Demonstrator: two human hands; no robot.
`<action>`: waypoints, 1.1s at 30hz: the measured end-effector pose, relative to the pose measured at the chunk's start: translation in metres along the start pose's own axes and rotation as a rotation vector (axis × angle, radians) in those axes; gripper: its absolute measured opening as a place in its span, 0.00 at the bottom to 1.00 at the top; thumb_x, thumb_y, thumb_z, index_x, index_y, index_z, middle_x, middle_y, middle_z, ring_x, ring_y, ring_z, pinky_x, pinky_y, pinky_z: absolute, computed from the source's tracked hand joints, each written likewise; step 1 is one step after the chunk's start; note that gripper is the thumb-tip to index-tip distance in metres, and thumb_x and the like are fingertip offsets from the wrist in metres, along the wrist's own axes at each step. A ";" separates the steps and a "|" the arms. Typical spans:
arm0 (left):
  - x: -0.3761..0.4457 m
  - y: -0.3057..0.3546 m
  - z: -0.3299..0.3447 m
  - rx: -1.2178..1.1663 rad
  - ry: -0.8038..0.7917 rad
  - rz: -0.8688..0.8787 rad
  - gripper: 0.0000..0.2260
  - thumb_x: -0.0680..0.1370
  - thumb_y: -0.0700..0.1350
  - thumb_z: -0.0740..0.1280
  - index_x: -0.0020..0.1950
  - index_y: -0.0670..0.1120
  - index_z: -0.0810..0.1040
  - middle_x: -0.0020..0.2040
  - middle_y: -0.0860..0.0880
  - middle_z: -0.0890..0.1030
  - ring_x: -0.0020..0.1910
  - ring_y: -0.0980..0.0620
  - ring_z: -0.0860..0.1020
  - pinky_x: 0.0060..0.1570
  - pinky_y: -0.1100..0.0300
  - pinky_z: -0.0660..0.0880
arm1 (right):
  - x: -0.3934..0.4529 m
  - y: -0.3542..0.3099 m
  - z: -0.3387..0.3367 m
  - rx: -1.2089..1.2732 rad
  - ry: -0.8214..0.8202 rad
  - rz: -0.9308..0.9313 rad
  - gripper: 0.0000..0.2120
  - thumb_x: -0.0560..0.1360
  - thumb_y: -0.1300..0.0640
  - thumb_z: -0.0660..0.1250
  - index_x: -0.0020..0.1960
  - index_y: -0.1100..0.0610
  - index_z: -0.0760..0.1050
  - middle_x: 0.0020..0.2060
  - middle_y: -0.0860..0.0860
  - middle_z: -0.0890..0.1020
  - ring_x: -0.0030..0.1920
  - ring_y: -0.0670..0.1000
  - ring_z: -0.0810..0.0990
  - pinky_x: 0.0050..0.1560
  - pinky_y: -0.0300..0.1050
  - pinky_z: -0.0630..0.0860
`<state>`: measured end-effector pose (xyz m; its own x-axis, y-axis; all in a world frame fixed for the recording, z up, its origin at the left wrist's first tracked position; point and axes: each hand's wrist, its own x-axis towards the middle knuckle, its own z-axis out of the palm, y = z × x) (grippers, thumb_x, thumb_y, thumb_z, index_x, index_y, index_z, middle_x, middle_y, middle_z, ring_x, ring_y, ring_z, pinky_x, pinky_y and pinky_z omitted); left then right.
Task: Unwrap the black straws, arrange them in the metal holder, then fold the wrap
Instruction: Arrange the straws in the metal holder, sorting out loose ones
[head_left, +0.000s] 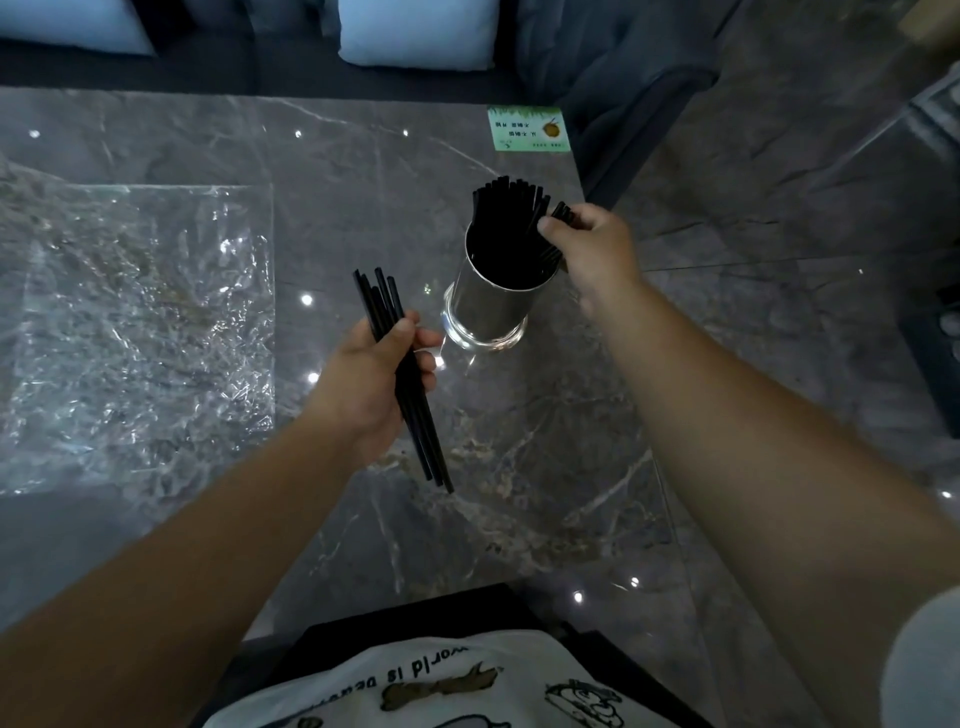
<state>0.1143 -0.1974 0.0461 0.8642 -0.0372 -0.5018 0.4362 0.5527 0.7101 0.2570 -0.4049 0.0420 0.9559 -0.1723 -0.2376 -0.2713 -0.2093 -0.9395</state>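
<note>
Two hands, each gripping black straws over the grey counter (519, 493).
Left hand (371, 376) nearest, grip clamped on a small bundle of straws (410, 395). Beyond it, right hand (592, 249) pinches straws at the rim of the metal holder (485, 306), which is already packed. Clear wrap (135, 322) lies flat far left.

Metal holder (485, 296) on table (519, 493), straws (511, 208) inside; wrap (135, 332) flat well left of holder, card (529, 129) behind it, loose straw bundle (405, 384) just front-left.
</note>
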 end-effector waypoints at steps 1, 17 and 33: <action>0.000 0.000 -0.001 -0.002 -0.002 -0.002 0.05 0.83 0.41 0.58 0.51 0.46 0.74 0.38 0.50 0.81 0.34 0.54 0.75 0.35 0.61 0.74 | 0.000 0.000 0.000 -0.001 -0.001 0.002 0.06 0.73 0.60 0.71 0.39 0.52 0.80 0.35 0.47 0.84 0.39 0.45 0.84 0.41 0.40 0.80; -0.003 0.003 -0.007 -0.008 0.001 0.010 0.04 0.83 0.42 0.59 0.51 0.46 0.74 0.38 0.50 0.81 0.34 0.54 0.75 0.35 0.61 0.74 | 0.000 -0.007 0.004 -0.001 0.002 0.025 0.06 0.74 0.61 0.69 0.42 0.52 0.79 0.39 0.50 0.83 0.41 0.48 0.83 0.43 0.42 0.81; 0.000 0.004 -0.009 0.006 -0.038 0.019 0.05 0.83 0.42 0.59 0.51 0.46 0.74 0.38 0.50 0.81 0.35 0.54 0.76 0.36 0.61 0.75 | 0.000 -0.023 0.008 -0.104 -0.018 0.042 0.05 0.72 0.60 0.72 0.43 0.52 0.77 0.39 0.48 0.82 0.36 0.42 0.81 0.31 0.32 0.74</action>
<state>0.1134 -0.1877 0.0443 0.8812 -0.0584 -0.4692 0.4210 0.5487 0.7223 0.2637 -0.3921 0.0613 0.9453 -0.1655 -0.2812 -0.3200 -0.3012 -0.8983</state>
